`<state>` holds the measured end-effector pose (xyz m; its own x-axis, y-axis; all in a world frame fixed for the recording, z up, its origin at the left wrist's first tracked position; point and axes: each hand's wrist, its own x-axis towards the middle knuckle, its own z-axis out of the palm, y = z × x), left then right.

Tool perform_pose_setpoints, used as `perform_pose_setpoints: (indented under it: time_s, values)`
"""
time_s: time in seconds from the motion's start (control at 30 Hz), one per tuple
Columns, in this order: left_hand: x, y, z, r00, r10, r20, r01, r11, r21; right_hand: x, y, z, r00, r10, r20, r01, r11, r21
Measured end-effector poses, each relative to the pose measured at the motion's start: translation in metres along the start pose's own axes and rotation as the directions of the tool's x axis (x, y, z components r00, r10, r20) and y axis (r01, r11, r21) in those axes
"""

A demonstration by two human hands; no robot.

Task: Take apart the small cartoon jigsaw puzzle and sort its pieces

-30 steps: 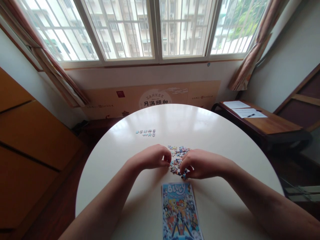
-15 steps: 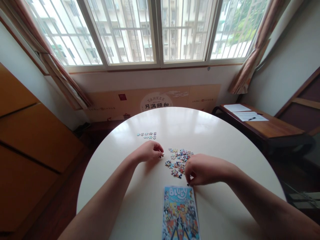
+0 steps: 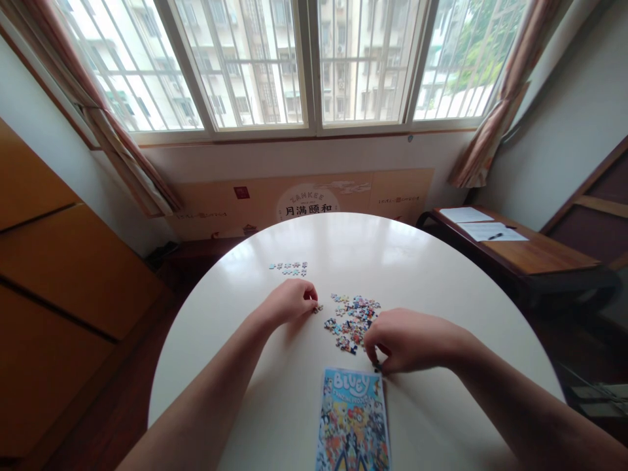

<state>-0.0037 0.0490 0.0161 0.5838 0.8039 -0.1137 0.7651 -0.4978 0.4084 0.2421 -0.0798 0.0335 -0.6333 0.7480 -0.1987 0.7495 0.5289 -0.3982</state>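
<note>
On the round white table (image 3: pixel 417 261), my left hand (image 3: pixel 290 302) is curled closed, its fingertips pinching a small puzzle piece (image 3: pixel 318 308) at the left edge of a loose pile of colourful puzzle pieces (image 3: pixel 354 315). My right hand (image 3: pixel 405 340) is also closed, fingertips pinched on a dark piece (image 3: pixel 377 369) just above the top right corner of a blue picture card (image 3: pixel 353 418) that lies near the front edge. A short joined row of light blue pieces (image 3: pixel 289 267) lies farther back to the left.
A dark wooden side table (image 3: pixel 540 252) with papers and a pen (image 3: pixel 493 235) stands to the right. Wooden cabinets (image 3: pixel 63 275) fill the left. A printed board (image 3: pixel 304 199) leans under the barred window, with curtains at both sides.
My hands have drawn apart from the pile: the left slid up and left with a piece, the right came down toward the card's top corner. The view shifted slightly.
</note>
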Motion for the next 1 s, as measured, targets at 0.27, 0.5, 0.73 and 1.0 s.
perform_pose_setpoints:
  time_s: [0.27,0.5,0.73,1.0]
  values:
    - [-0.008,0.007,-0.006,0.990,0.116,0.076,-0.122,0.989,0.080,-0.011,-0.002,-0.011,0.955,0.274,0.118,-0.268,0.961,-0.062]
    - [-0.009,0.009,-0.006,0.993,0.098,0.073,-0.107,0.984,0.139,-0.017,0.032,-0.022,0.872,0.476,0.115,-0.477,0.879,-0.024]
    - [-0.015,0.006,-0.014,0.979,0.064,0.192,-0.088,0.989,0.122,-0.006,0.043,-0.020,0.889,0.432,-0.150,-0.440,0.898,-0.022]
    - [-0.014,0.013,-0.008,0.978,0.109,0.178,-0.139,0.976,0.166,0.015,0.009,-0.001,0.967,0.000,-0.254,-0.003,1.000,-0.009]
